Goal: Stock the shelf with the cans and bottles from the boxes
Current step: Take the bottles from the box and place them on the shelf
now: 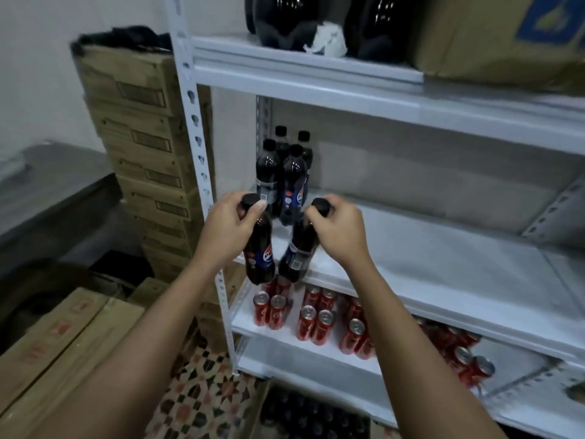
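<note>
My left hand (229,228) grips the neck of a dark cola bottle (259,255) with a blue label. A second cola bottle (299,251) hangs from my right hand (337,228), which holds it by the capped top. Both bottles are in the air at the front left edge of the white middle shelf (427,258). Several more cola bottles (283,179) stand at the back left of that shelf. Red cans (316,320) stand in rows on the shelf below. A box of dark bottles (313,419) sits on the floor underneath.
Stacked cardboard boxes (145,144) rise left of the shelf's white post (202,172). More cartons (63,340) lie at lower left. The top shelf holds large dark bottles (285,17) and a cardboard box (500,36). The floor is patterned tile (202,397).
</note>
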